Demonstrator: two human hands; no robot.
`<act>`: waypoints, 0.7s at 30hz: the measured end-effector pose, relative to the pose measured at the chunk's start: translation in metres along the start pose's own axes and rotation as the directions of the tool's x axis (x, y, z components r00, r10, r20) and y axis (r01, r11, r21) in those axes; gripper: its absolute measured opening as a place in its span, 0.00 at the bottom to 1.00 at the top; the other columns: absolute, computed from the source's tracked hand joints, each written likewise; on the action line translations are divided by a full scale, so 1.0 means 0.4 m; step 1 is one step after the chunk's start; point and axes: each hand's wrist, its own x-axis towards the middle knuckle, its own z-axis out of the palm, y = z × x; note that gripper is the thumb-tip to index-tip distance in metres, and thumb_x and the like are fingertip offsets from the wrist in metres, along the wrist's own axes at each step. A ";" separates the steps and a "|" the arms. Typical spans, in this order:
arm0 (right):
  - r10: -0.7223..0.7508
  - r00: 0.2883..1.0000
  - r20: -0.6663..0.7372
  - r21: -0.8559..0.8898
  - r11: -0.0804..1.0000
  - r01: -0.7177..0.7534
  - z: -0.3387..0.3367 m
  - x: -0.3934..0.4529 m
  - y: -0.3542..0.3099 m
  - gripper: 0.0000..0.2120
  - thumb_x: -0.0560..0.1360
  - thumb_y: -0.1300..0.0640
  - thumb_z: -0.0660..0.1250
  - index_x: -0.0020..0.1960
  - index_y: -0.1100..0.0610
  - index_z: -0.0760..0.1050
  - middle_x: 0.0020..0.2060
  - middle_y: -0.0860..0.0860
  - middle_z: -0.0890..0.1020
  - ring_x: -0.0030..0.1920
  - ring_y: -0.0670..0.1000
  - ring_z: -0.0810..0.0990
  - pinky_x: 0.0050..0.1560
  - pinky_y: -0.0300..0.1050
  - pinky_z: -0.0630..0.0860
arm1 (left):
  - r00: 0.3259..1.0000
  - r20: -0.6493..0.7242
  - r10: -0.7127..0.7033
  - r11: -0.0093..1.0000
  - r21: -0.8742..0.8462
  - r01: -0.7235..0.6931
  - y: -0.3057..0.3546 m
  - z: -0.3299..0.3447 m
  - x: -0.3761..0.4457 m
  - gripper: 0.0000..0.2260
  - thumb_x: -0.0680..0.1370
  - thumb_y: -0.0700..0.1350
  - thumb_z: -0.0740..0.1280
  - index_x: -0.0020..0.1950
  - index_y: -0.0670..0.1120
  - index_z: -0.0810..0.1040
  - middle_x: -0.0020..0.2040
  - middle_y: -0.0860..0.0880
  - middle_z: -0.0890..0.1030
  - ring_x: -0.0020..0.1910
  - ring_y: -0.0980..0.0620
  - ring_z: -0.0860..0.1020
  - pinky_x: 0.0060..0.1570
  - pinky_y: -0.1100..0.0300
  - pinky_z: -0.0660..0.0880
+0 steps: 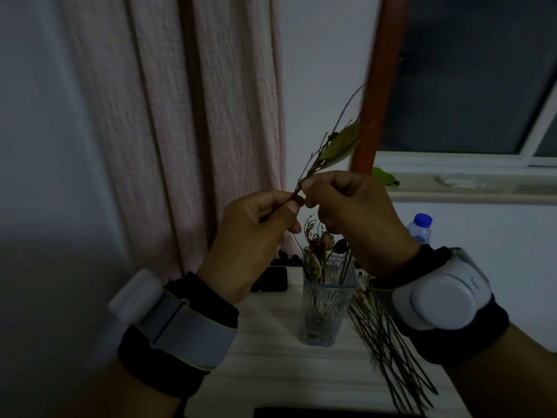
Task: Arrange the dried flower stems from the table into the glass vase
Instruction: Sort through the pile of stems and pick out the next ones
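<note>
One dried stem (328, 146), light and brittle, I judge, is pinched low by my left hand (256, 236) and right hand (352, 218) above the glass vase (327, 306); grip stays near its woody base. At 4 o'clock of the vase, loose stems (388, 351) crowd the worktop (271, 357); a bottle (420, 227) stands behind.

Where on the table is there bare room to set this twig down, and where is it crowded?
Bare tabletop lies left of the glass vase, between it and the left edge, in front of the dark flat object. Right of the vase is crowded: loose stems fan toward the near right corner. Both the left hand and right hand pinch the twig above the vase.
</note>
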 end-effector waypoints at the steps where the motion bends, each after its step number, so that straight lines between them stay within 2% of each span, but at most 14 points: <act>1: 0.005 1.000 -0.002 -0.005 1.000 -0.005 -0.001 -0.003 0.000 0.06 0.76 0.61 0.68 0.42 0.59 0.82 0.31 0.50 0.81 0.25 0.44 0.71 0.26 0.35 0.67 | 1.000 0.000 0.000 1.000 0.002 0.000 0.001 -0.001 -0.004 0.06 0.79 0.42 0.66 0.51 0.47 0.83 0.32 0.51 0.80 0.24 0.60 0.72 0.25 0.69 0.66; 5: -0.003 1.000 0.001 -0.001 1.000 0.003 -0.003 -0.015 -0.008 0.10 0.76 0.61 0.68 0.36 0.58 0.80 0.31 0.56 0.79 0.26 0.47 0.68 0.26 0.38 0.65 | 1.000 0.011 0.013 1.000 0.002 -0.013 0.005 0.000 -0.018 0.07 0.79 0.42 0.66 0.53 0.44 0.83 0.33 0.52 0.81 0.25 0.62 0.74 0.27 0.73 0.67; 8: -0.045 0.999 -0.013 -0.040 0.998 0.044 -0.002 -0.025 -0.005 0.11 0.77 0.59 0.69 0.35 0.58 0.80 0.25 0.45 0.78 0.25 0.42 0.71 0.28 0.33 0.67 | 1.000 0.002 0.001 1.000 0.017 -0.001 0.004 0.004 -0.029 0.07 0.79 0.42 0.67 0.52 0.44 0.83 0.33 0.52 0.81 0.26 0.62 0.74 0.28 0.73 0.67; 10: -0.069 0.998 -0.008 -0.072 0.995 0.068 0.000 -0.029 -0.001 0.11 0.77 0.59 0.69 0.36 0.59 0.80 0.24 0.44 0.78 0.24 0.40 0.73 0.29 0.31 0.68 | 1.000 -0.015 -0.015 1.000 0.027 0.016 0.002 0.004 -0.034 0.07 0.79 0.45 0.66 0.48 0.46 0.83 0.33 0.53 0.81 0.26 0.62 0.74 0.28 0.69 0.67; 13: -0.048 0.999 0.015 -0.045 0.998 0.049 0.000 -0.039 0.001 0.12 0.78 0.61 0.66 0.36 0.62 0.80 0.22 0.43 0.78 0.23 0.39 0.74 0.28 0.27 0.68 | 0.999 -0.037 -0.039 0.998 0.054 0.041 0.002 0.006 -0.048 0.12 0.81 0.47 0.63 0.41 0.46 0.82 0.32 0.54 0.80 0.26 0.60 0.71 0.28 0.66 0.67; 15: -0.031 0.999 0.021 -0.009 0.999 0.031 0.001 -0.044 0.004 0.12 0.79 0.61 0.66 0.38 0.64 0.81 0.26 0.47 0.81 0.22 0.40 0.72 0.27 0.28 0.67 | 0.997 -0.052 -0.062 0.998 0.025 0.063 0.001 0.008 -0.056 0.13 0.81 0.47 0.63 0.41 0.44 0.81 0.32 0.53 0.79 0.26 0.58 0.70 0.26 0.66 0.66; 18: -0.013 0.999 0.033 0.003 1.000 0.013 0.000 -0.049 0.017 0.12 0.79 0.60 0.66 0.42 0.67 0.82 0.35 0.58 0.84 0.23 0.41 0.69 0.26 0.33 0.66 | 0.994 -0.058 -0.091 0.996 -0.008 0.091 -0.002 0.010 -0.063 0.11 0.81 0.46 0.63 0.43 0.46 0.82 0.33 0.52 0.80 0.27 0.56 0.70 0.25 0.65 0.66; 21: -0.003 0.998 0.056 0.024 1.000 0.002 -0.003 -0.054 0.021 0.12 0.79 0.61 0.65 0.45 0.69 0.81 0.38 0.61 0.84 0.24 0.41 0.69 0.27 0.34 0.67 | 0.992 -0.042 -0.116 0.992 -0.063 0.114 -0.002 0.012 -0.069 0.10 0.80 0.44 0.64 0.43 0.45 0.82 0.33 0.51 0.80 0.27 0.53 0.70 0.24 0.63 0.65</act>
